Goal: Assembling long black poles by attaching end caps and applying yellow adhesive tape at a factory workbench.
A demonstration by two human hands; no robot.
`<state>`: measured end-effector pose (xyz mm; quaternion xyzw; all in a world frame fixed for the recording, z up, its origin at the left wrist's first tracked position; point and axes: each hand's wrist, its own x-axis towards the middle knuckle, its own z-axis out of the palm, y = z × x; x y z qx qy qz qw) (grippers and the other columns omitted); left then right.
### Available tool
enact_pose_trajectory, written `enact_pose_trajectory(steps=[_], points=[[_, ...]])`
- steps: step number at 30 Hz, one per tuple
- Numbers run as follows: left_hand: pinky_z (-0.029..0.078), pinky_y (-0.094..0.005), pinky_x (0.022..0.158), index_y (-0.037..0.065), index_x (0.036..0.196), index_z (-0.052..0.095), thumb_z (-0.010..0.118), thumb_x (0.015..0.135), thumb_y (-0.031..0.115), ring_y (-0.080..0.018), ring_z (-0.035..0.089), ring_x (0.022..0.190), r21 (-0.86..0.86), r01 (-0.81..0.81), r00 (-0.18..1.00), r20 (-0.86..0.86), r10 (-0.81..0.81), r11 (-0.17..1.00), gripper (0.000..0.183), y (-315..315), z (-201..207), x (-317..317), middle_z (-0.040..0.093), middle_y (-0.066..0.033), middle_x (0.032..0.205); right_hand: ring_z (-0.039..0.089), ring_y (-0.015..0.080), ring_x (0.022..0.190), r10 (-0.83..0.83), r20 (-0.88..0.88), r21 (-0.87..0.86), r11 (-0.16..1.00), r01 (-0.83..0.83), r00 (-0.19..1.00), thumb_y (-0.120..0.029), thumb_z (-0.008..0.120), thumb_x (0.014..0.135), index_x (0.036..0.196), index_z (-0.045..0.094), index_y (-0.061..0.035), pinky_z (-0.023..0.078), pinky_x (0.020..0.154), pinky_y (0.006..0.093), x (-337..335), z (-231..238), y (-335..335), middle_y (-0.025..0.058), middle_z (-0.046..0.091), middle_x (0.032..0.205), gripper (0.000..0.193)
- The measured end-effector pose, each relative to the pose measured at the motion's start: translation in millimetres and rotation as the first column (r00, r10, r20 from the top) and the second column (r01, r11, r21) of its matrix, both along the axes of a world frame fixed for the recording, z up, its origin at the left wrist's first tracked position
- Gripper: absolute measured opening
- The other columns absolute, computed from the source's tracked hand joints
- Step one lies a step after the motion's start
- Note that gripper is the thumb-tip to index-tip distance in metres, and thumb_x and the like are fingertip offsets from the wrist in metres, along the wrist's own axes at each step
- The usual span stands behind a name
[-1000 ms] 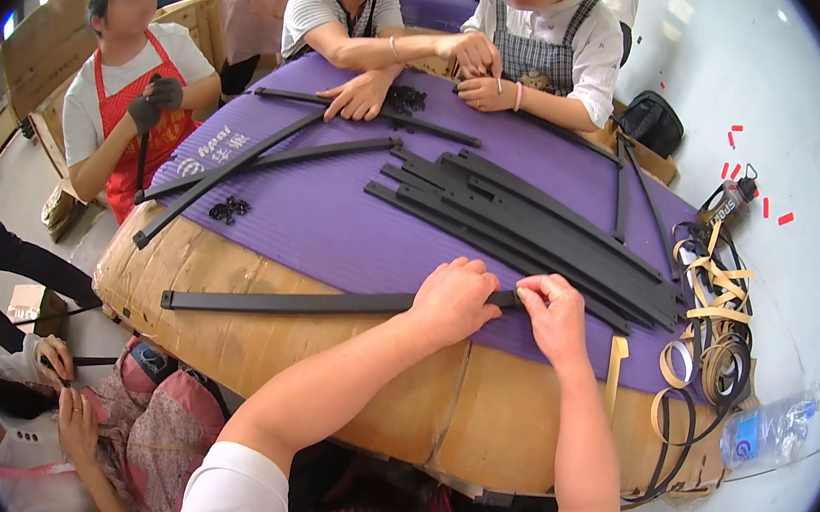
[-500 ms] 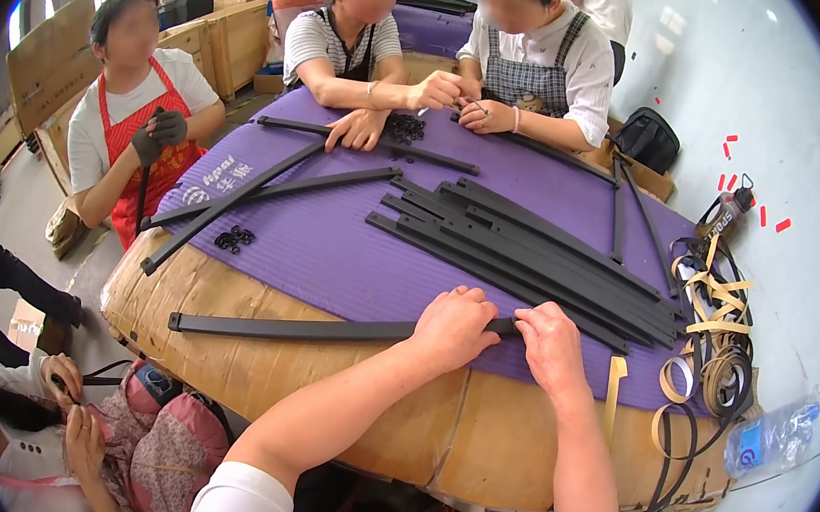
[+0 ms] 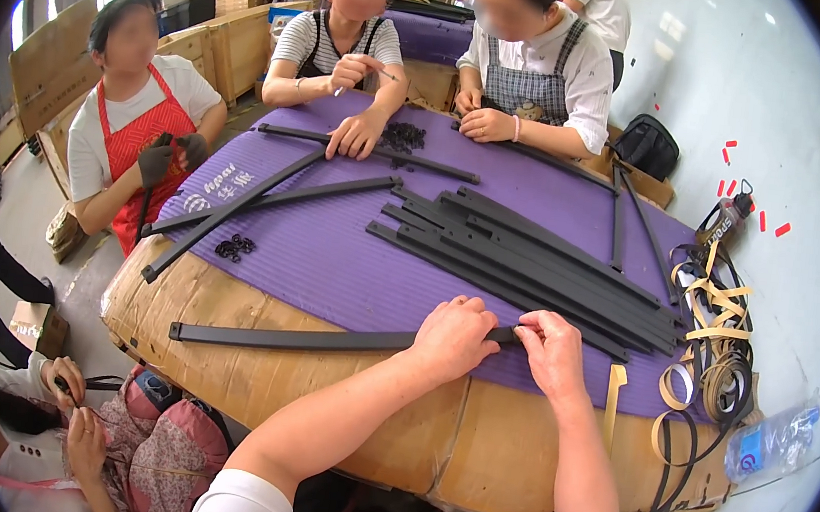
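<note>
A long flat black bar (image 3: 301, 340) lies along the near edge of the work surface, its left end resting on brown cardboard. My left hand (image 3: 456, 338) is wrapped round the bar near its right end. At that end tip, my right hand (image 3: 552, 354) pinches with thumb and fingers; any small part between them is hidden. Just beyond my hands, a stack of similar black bars (image 3: 529, 269) rests on a purple ribbed mat (image 3: 326, 292). Small black pieces (image 3: 235, 248) sit in a little pile left of the stack.
More bars (image 3: 266, 203) lie crossed at the left, and another pile of black pieces (image 3: 403, 137) is farther back. Tangled tan and black strips (image 3: 720, 349) and a plastic bottle (image 3: 772, 439) sit at the right. Several co-workers surround the table (image 3: 390, 444).
My hands stay almost still on the bar. Across the table, the co-worker in stripes has drawn a hand with a thin tool leftward, away from the neighbour's hands. The red-aproned co-worker's gloved hands are lower.
</note>
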<state>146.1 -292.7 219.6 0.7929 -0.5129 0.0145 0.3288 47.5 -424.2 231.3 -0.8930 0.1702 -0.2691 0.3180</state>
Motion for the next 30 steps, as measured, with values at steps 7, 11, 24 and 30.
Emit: enact_pose_trajectory(steps=[7, 11, 24, 30], points=[[0.044, -0.0373, 0.076, 0.006, 0.082, 0.062, 0.067, 0.068, 0.021, -0.0266, 0.053, 0.088, -0.004, 0.005, 1.000, -0.002, -0.005, 1.000, 0.021, -1.4, -0.2, 1.4, 0.055, -0.0099, 0.084, 0.058, 0.0304, 0.070, 0.028, 0.008, -0.143, 0.989, -0.027, 1.000, -0.006, 0.063, 0.070, 0.078, 0.063, 0.0006, 0.046, 0.064, 0.0354, -1.6, 0.8, -2.0, 0.0145, 0.060, 0.076, 0.010], [0.043, -0.0378, 0.075, 0.006, 0.082, 0.062, 0.067, 0.068, 0.021, -0.0272, 0.053, 0.088, -0.012, 0.008, 1.000, -0.007, -0.008, 1.000, 0.021, -1.5, 0.9, 1.4, 0.055, -0.0099, 0.084, 0.058, 0.0295, 0.070, 0.050, 0.005, -0.121, 0.991, -0.050, 0.999, -0.006, 0.062, 0.070, 0.078, 0.063, 0.0001, 0.046, 0.063, 0.0349, -2.9, 1.9, -3.4, 0.0140, 0.060, 0.075, 0.010], [0.042, -0.0368, 0.077, 0.006, 0.082, 0.060, 0.067, 0.069, 0.022, -0.0262, 0.051, 0.091, 0.001, 0.009, 1.000, -0.002, -0.009, 1.000, 0.022, -0.9, -1.9, 0.4, 0.055, -0.0090, 0.085, 0.057, 0.0148, 0.063, 0.083, -0.016, -0.022, 0.996, -0.084, 0.996, -0.002, 0.062, 0.071, 0.082, 0.063, 0.0035, 0.045, 0.058, 0.0258, -4.8, 3.8, -4.8, 0.0107, 0.060, 0.075, 0.012], [0.041, -0.0366, 0.077, 0.004, 0.081, 0.059, 0.066, 0.070, 0.020, -0.0264, 0.051, 0.092, 0.032, 0.001, 1.000, 0.028, -0.002, 1.000, 0.021, -4.1, -3.6, -0.7, 0.055, -0.0101, 0.086, 0.057, 0.0131, 0.063, 0.086, -0.027, 0.046, 0.995, -0.084, 0.996, 0.000, 0.061, 0.071, 0.084, 0.061, 0.0043, 0.046, 0.060, 0.0244, -4.6, 4.1, -7.0, 0.0096, 0.059, 0.074, 0.013]])
